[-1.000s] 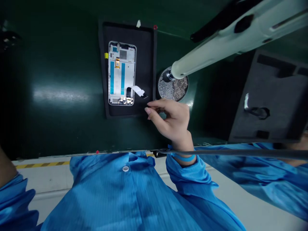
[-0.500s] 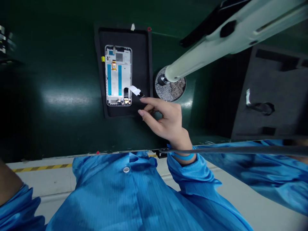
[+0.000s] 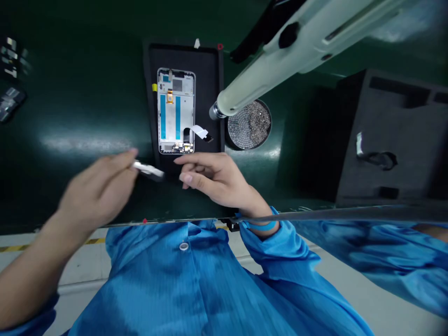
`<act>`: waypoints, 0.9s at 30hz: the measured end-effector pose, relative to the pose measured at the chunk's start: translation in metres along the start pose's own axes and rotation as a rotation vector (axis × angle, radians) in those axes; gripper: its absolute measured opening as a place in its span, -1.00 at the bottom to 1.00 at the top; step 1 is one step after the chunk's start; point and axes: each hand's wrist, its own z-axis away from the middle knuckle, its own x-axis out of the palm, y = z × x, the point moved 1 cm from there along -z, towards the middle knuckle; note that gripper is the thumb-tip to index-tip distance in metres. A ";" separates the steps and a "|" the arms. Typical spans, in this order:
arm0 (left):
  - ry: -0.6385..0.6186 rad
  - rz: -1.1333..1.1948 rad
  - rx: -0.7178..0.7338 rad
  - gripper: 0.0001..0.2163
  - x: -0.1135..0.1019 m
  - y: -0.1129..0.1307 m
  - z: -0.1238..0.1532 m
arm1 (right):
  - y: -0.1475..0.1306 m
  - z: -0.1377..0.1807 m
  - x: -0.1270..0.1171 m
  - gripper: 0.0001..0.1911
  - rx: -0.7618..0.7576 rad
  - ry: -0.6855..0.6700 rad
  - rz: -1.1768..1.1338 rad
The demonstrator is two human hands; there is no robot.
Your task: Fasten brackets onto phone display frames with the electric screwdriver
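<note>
My left hand (image 3: 100, 186) pinches a small white part with a dark edge (image 3: 150, 171) between thumb and fingers; motion blurs it, so its kind is unclear. Just right of it, my right hand (image 3: 213, 177) holds nothing, with forefinger and thumb stretched apart and the other fingers curled. Above both hands lies an opened phone frame (image 3: 187, 109) with blue strips and a small circuit board at its lower end. A white and black flex cable (image 3: 199, 131) sticks out to the right from it. The frame rests in a black foam tray (image 3: 209, 60).
A pale electric screwdriver (image 3: 266, 77) slants in from upper right, its tip near the tray's right edge. Beneath it stands a round dish of screws (image 3: 249, 125). A dark box (image 3: 385, 130) sits at right, and blurred small parts (image 3: 11, 102) lie far left.
My left hand has come in from the lower left with the white part. My right hand has moved left, away from the flex cable. The screwdriver has shifted left off the dish.
</note>
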 end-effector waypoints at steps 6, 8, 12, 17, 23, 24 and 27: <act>0.017 0.020 -0.042 -0.85 0.037 0.037 -0.063 | 0.006 -0.013 -0.015 -0.72 -0.007 0.170 0.166; -0.074 0.086 -0.170 -0.82 0.037 0.030 -0.079 | 0.009 -0.019 -0.025 -0.80 -0.095 0.190 0.396; -0.168 0.145 -0.211 -0.71 0.042 0.009 -0.094 | 0.014 -0.029 -0.033 -0.84 -0.169 0.113 0.648; -0.176 0.163 -0.272 -0.71 0.041 0.002 -0.099 | 0.011 -0.034 -0.034 -0.85 -0.103 0.081 0.676; -0.240 0.087 -0.240 -0.67 0.035 0.002 -0.100 | 0.007 -0.036 -0.036 -0.89 -0.074 0.054 0.685; -0.237 0.081 -0.237 -0.67 0.036 0.002 -0.099 | 0.007 -0.037 -0.036 -0.90 -0.081 0.045 0.696; -0.226 0.071 -0.229 -0.69 0.038 0.000 -0.098 | 0.006 -0.037 -0.037 -0.92 -0.090 0.028 0.727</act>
